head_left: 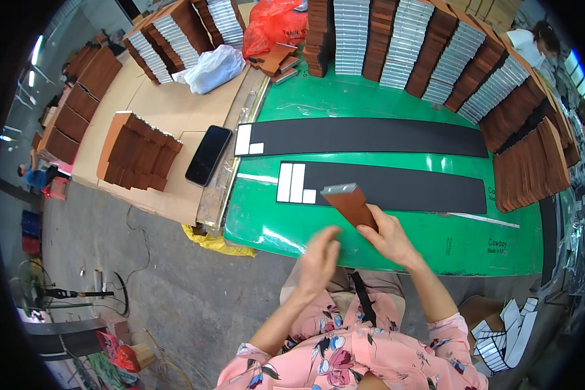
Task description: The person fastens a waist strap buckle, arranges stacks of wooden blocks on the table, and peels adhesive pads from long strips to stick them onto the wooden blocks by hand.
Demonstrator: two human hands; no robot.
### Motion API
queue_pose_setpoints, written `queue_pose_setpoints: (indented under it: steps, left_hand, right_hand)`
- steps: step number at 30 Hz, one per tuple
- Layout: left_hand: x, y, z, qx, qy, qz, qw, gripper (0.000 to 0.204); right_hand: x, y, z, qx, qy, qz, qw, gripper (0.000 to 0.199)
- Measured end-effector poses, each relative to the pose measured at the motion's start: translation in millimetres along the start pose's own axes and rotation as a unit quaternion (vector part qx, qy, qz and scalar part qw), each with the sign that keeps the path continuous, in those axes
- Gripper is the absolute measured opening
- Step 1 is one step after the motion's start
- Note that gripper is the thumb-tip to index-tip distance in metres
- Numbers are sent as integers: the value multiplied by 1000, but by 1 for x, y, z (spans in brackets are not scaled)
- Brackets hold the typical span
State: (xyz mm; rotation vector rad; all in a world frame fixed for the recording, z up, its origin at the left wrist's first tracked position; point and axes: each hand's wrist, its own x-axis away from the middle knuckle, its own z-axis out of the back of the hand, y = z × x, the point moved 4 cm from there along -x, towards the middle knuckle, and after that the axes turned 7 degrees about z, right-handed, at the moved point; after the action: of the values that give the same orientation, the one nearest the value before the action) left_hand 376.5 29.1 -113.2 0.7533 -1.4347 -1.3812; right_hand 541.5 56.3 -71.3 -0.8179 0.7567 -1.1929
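Note:
My right hand [394,239] grips a brown leather-look piece [351,205] by its lower end, tilted over the green table top. A silvery-white patch covers its upper end. Just left of it, my left hand [320,260] is raised at the table's front edge with its fingers curled in; a slight blur hides what they hold, if anything. Beyond the hands lies a black strip [396,185] with several white rectangles at its left end. A second black strip [370,136], also with white patches at the left, lies parallel behind it.
Brown pieces with silvery ends stand in tall rows [396,42] along the table's back and right. On the cardboard-covered surface [169,104] at left are a stack of brown pieces [136,153], a black phone [208,156] and a white plastic bag [214,68]. A red bag [273,26] sits behind.

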Motion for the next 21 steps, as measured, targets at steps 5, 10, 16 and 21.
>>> queue_pose_setpoints:
  steps: [5,10,16,21]
  left_hand:
    - [-26,22,45,-221,149,-202,942,48]
    - [-16,-10,52,-120,96,-161,975,29]
    - [-20,-31,32,-94,92,-234,963,29]
    - [-17,-30,31,-74,105,-220,967,28]
  right_hand:
    - [-8,6,6,161,-144,118,969,39]
    - [-46,-12,-6,11,-156,153,976,36]
    - [-106,-10,-41,153,-96,216,960,24]
    - [-134,-3,-71,283,-105,241,922,32]
